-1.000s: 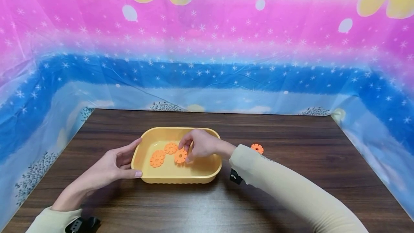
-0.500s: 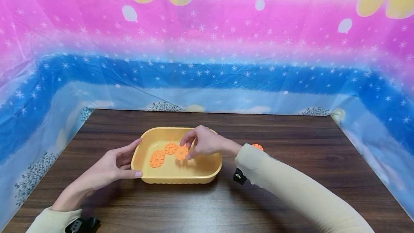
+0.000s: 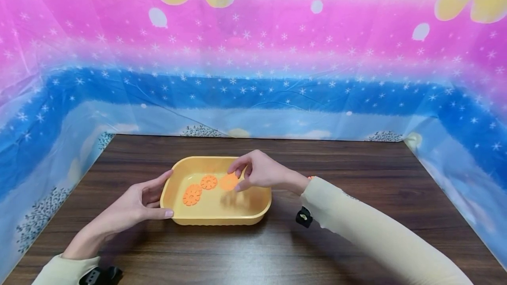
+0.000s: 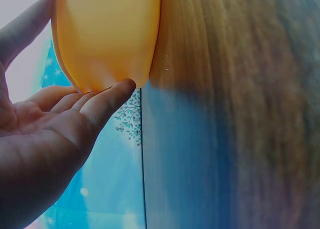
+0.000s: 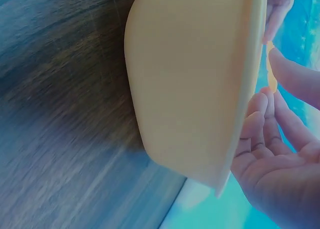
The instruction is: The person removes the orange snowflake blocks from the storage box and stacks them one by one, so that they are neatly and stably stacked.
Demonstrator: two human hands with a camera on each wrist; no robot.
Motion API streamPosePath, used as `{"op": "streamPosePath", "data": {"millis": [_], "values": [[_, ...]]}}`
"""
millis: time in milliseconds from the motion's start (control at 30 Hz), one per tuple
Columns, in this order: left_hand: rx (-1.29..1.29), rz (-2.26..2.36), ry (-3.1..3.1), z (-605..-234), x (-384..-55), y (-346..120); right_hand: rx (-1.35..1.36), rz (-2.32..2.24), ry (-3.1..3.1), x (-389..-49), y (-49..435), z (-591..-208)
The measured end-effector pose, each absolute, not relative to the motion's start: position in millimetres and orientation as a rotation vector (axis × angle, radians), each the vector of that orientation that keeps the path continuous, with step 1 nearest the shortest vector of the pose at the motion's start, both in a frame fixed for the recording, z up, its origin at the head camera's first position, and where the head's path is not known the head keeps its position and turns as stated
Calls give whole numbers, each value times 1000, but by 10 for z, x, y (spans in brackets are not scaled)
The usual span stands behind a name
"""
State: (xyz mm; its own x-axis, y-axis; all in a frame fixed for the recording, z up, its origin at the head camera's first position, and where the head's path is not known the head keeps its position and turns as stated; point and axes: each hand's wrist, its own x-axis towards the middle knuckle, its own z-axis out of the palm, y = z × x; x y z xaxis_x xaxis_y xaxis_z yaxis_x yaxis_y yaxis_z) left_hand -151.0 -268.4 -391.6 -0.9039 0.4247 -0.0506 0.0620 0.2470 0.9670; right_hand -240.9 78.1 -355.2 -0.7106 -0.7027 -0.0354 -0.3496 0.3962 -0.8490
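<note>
My left hand [image 3: 136, 201] holds the left end of a yellow plastic basin [image 3: 218, 221], its thumb at the front corner and its fingers spread toward the back corner. In the left wrist view the fingers touch the basin's outer wall [image 4: 107, 34]. My right hand [image 3: 266, 171] pinches an orange notched disc [image 3: 228, 182] between thumb and fingers, above the right half of the basin. The right wrist view shows this disc [image 5: 271, 71] edge-on, just above the rim. Two more orange notched discs [image 3: 192, 195] [image 3: 208, 182] lie on the basin floor toward the left.
The basin stands on a dark wood-grain table [image 3: 198, 254]. Another orange disc [image 3: 311, 177] lies right of the basin, mostly hidden behind the right sleeve [image 3: 348, 214]. A patterned cloth [image 3: 253, 91] hangs round the table's back and sides.
My right hand has lifted the pinched disc up from low in the basin and moved it slightly right and back. The left hand and the basin have stayed put. The sleeve now covers more of the outer disc.
</note>
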Motion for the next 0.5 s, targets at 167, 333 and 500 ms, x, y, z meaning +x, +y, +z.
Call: {"op": "streamPosePath", "data": {"millis": [167, 333, 500], "values": [[443, 1692, 2222, -3920, -1514, -2680, -879, -1234, 2311, -2388, 912, -3512], [435, 1699, 2193, -3921, -1512, -2684, -875, -1222, 2356, -2383, 1037, -3491], [442, 1699, 2208, -3925, -1517, -2681, -882, -1226, 2395, -2375, 1183, -3461]]}}
